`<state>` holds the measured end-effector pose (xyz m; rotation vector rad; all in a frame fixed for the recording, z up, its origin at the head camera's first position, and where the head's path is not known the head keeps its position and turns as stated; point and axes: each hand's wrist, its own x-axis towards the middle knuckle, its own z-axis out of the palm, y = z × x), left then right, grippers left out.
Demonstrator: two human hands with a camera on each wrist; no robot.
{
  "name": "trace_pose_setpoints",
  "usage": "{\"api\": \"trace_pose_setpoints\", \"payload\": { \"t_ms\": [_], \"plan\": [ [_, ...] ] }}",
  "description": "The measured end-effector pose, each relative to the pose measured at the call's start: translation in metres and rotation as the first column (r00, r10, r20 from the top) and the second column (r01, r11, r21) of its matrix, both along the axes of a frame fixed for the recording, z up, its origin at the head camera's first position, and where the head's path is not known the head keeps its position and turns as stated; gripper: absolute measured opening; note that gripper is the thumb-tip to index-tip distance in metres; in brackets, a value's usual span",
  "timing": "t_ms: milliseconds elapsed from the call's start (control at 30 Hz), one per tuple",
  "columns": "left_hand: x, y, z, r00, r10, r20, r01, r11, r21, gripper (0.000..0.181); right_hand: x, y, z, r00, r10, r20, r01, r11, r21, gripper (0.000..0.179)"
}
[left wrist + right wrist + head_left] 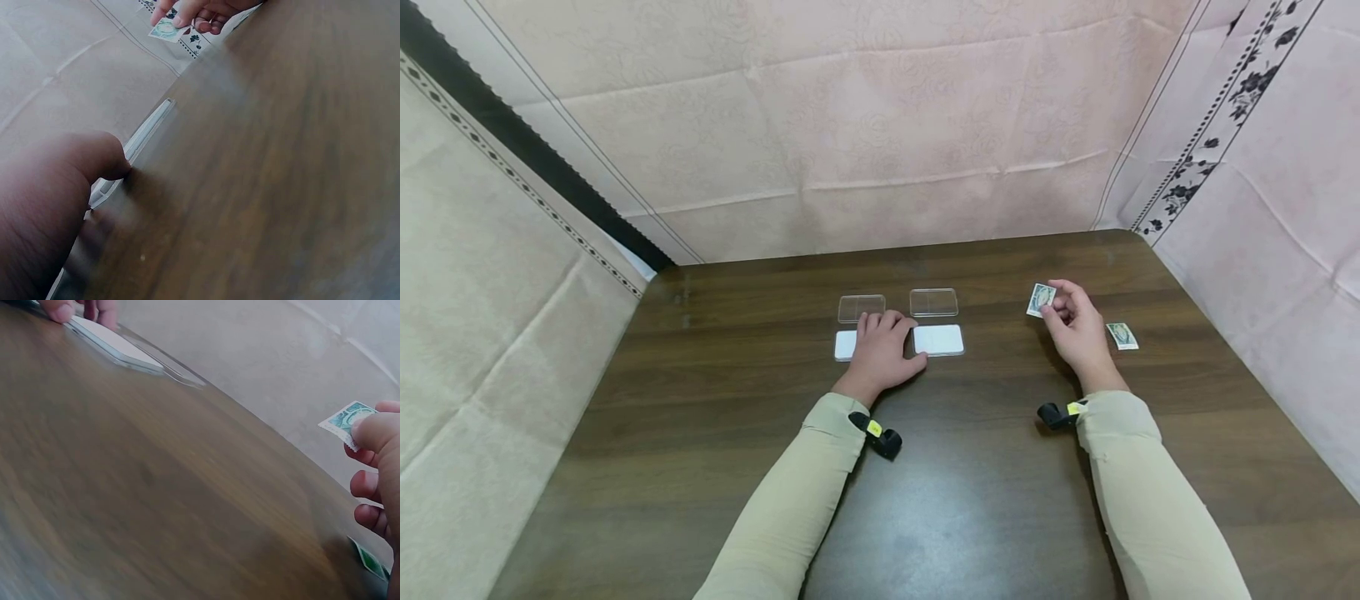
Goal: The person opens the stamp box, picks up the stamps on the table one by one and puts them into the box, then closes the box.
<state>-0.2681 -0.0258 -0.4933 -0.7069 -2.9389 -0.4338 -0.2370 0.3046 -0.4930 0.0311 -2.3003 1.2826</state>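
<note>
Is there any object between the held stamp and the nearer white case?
Nothing visible; bare tabletop lies between the stamp in the right hand and that white case. The left hand is at its left edge.

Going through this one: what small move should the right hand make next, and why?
Probably carry the postage stamp left toward the farther-right white-faced case. The right hand pinches the stamp above the table, that case's white face shows no stamp, and the left hand has its thumb at the case's edge, perhaps steadying it.
</note>
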Motion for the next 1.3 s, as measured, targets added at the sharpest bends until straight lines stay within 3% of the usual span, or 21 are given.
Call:
{"api": "trace_pose_setpoints", "payload": {
  "t_ms": [400,700,1300],
  "plan": [
    [0.001,0.0,0.001,1.0,0.001,-0.004,-0.001,1.0,-0.006,0.056,-0.004,-0.034,0.001,0.994,0.101,0.039,-0.101,0.995,0.0,0.038],
    [0.002,-0.001,0.003,1.0,0.001,0.003,-0.001,1.0,0.008,0.055,-0.006,-0.058,0.003,0.976,0.174,0.128,-0.177,0.984,0.013,0.039],
    [0.002,0.0,0.003,1.0,0.004,0.0,-0.004,1.0,-0.001,0.056,-0.007,-0.076,0.001,0.961,0.252,0.114,-0.262,0.961,0.085,0.04]
  ]
}}
